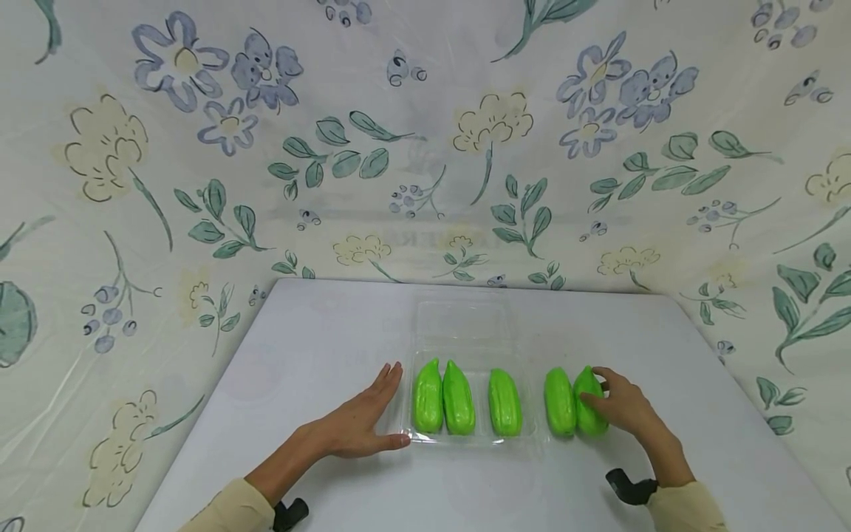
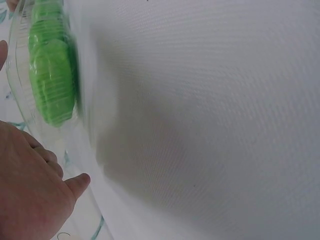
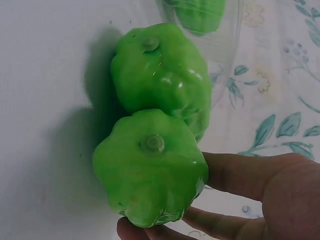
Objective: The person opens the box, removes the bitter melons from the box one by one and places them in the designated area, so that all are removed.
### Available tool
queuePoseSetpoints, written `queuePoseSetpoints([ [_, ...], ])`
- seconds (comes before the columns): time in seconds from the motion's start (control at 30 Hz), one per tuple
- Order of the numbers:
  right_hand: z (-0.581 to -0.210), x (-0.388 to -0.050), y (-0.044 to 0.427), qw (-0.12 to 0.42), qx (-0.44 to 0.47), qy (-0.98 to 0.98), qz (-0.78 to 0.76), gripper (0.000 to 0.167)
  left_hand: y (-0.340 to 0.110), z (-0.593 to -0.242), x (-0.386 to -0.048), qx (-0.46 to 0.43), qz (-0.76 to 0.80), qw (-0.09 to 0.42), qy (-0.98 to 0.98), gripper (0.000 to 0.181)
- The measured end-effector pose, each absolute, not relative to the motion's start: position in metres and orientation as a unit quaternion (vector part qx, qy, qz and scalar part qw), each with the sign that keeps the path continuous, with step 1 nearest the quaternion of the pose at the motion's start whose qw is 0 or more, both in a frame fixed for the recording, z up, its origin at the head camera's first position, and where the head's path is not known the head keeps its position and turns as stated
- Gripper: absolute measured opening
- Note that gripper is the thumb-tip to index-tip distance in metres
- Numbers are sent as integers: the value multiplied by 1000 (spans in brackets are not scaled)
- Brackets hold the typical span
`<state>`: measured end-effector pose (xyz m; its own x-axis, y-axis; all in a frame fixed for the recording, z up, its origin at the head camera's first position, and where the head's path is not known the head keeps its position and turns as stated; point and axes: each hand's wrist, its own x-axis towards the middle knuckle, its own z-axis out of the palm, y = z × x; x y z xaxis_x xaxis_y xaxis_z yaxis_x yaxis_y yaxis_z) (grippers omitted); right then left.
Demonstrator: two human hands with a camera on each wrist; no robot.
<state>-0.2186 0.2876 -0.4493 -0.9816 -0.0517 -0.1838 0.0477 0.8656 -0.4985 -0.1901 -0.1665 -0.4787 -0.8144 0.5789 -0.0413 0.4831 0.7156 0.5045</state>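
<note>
My right hand [image 1: 628, 405] grips the rightmost gourd [image 1: 588, 403], a shiny bright green ribbed one like a bitter melon, thumb on one side and fingers on the other. In the right wrist view its round stem end faces the camera. Right beside it lies a second green gourd [image 1: 560, 401] on the table. A clear plastic box [image 1: 479, 441] with its lid [image 1: 465, 321] folded back holds two gourds side by side at its left, plus a separate gourd [image 1: 505, 403] further right. With fingers extended, my left hand [image 1: 355, 426] rests at the box's left edge.
Everything lies on a white table [image 1: 319, 332]. A floral-patterned curtain [image 1: 425, 170] rises behind the table and along both sides. Black wrist-camera mounts [image 1: 628, 488] sit at both cuffs.
</note>
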Motion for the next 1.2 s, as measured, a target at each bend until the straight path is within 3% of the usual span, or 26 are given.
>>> queuePoseSetpoints([
  [0.7, -419, -213, 281, 94, -34, 963, -251, 59, -167, -481, -191, 293, 242, 95, 920, 110],
  [1.2, -400, -208, 232, 43, -103, 951, -290, 50, -166, -480, -192, 294, 242, 102, 919, 109],
])
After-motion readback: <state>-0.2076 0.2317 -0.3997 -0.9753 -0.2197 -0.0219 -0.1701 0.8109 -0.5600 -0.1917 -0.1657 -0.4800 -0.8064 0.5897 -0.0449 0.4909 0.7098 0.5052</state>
